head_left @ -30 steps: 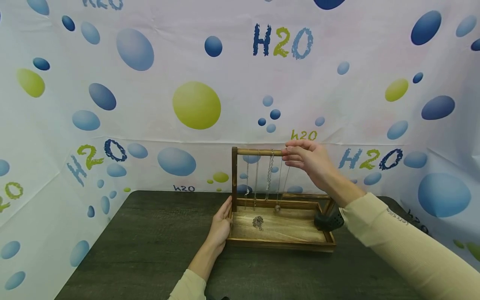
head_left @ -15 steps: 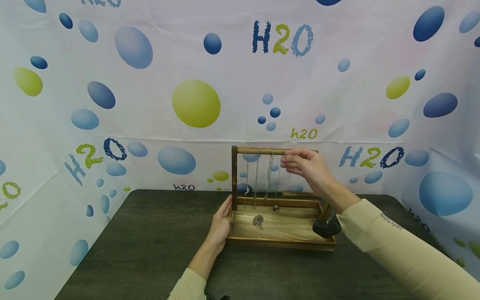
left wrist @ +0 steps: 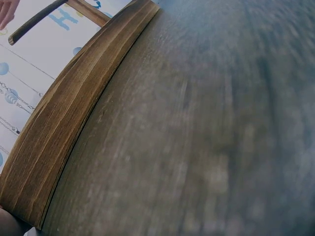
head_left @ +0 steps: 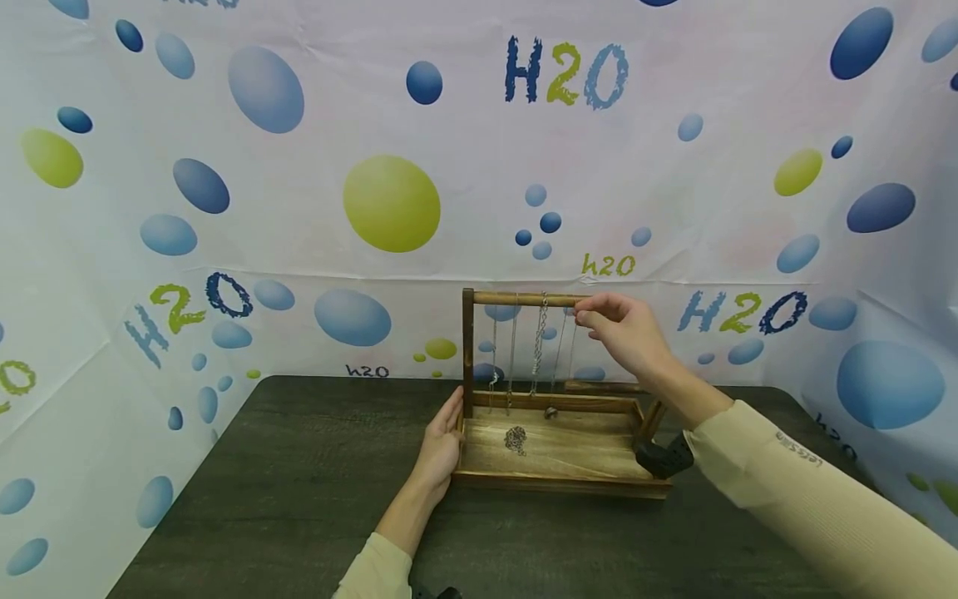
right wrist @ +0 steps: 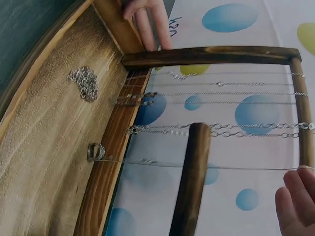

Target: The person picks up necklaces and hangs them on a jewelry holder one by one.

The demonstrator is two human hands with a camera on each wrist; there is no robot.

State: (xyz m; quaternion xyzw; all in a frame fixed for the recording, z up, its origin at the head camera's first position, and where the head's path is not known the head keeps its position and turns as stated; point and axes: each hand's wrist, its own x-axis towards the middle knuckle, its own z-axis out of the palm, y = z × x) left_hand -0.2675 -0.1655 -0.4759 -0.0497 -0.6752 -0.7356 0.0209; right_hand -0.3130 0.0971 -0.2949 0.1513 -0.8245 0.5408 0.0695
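Note:
A wooden jewellery stand [head_left: 557, 484] has a tray base and a raised bar [head_left: 497, 298]. My right hand [head_left: 624, 329] is at the bar's right part, thumb and forefinger pinching the thin chain of a necklace [right wrist: 236, 168]. Its round pendant [right wrist: 96, 151] hangs down at the tray's back wall. My left hand [head_left: 437, 449] lies along the tray's left end, fairly straight fingers touching it beside the upright post [head_left: 468, 353]. In the right wrist view, the fingers of the left hand [right wrist: 150, 22] show beyond that end.
Several chains hang left of the pinched one, among them a thick-linked necklace [head_left: 538, 349]. A heap of chain [head_left: 515, 440] lies in the tray. A lower wooden bar [head_left: 606, 388] stands behind it. The dark table [head_left: 322, 474] meets a patterned backdrop [head_left: 299, 208].
My right hand has shifted slightly right along the bar, its thumb and forefinger now drawn together. The hanging chain has changed its slant. My left hand has stayed on the stand's left end.

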